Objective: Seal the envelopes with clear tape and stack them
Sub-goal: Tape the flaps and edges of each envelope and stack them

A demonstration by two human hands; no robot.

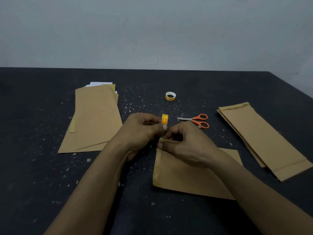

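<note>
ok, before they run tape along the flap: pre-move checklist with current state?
1. Tape roll in grip of left hand: ok.
2. Tape end peeled free: cannot tell, clear tape does not show.
3. Envelope lying on table, right hand pinching its far corner: ok.
4. Flap folded flat along the left edge: looks folded, but cannot tell near the fingers.
5. Scissors free on the table, just beyond the right hand: ok.
6. Right pile with nothing lying on top, ready to take the next one: ok.
</note>
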